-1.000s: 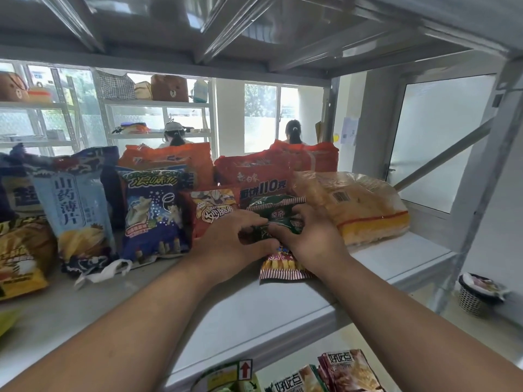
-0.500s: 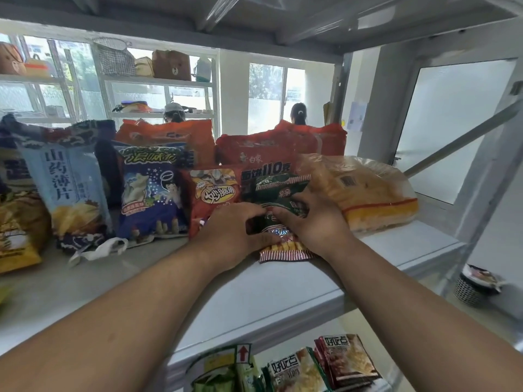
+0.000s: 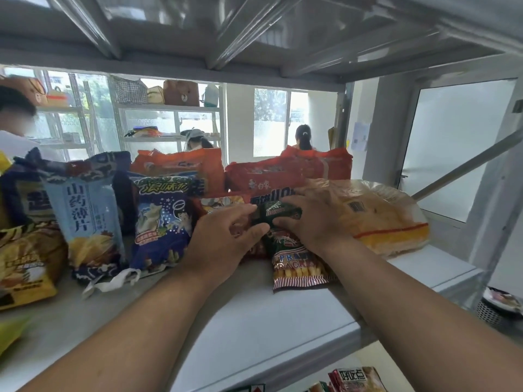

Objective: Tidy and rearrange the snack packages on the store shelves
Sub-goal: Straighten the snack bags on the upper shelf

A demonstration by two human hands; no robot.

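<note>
Both hands meet on 1 green packet (image 3: 285,244) on the white shelf (image 3: 254,321). The left hand (image 3: 223,239) curls its fingers round the packet's top left edge; the right hand (image 3: 311,222) lies over its top right, thumb pinching the upper edge. Below the hands the packet's lower half shows the letters "PRAW" and, under them, part of "CRACK", above a red-and-white striped hem.

Just left of the left hand stands 1 dark blue bag (image 3: 161,222) with green Chinese lettering and cartoon figures. Further left is 1 pale blue bag (image 3: 85,219) reading "山药薄片", and beyond it 1 yellow bag (image 3: 25,267), its print too blurred to read. Partly hidden behind the left hand is 1 red-orange pack (image 3: 223,200). Behind both hands stand 3 large orange-red packs (image 3: 263,174); 1 shows "白象". Right of the right hand, touching it, lies 1 clear bag (image 3: 379,219) of yellow snacks with a barcode.

On the shelf below, a packet (image 3: 356,379) reads "好吃点".

The shelving is grey metal. Across the room are white shelves (image 3: 167,108) carrying bags, windows, a frosted door (image 3: 452,148) and 3 people.
</note>
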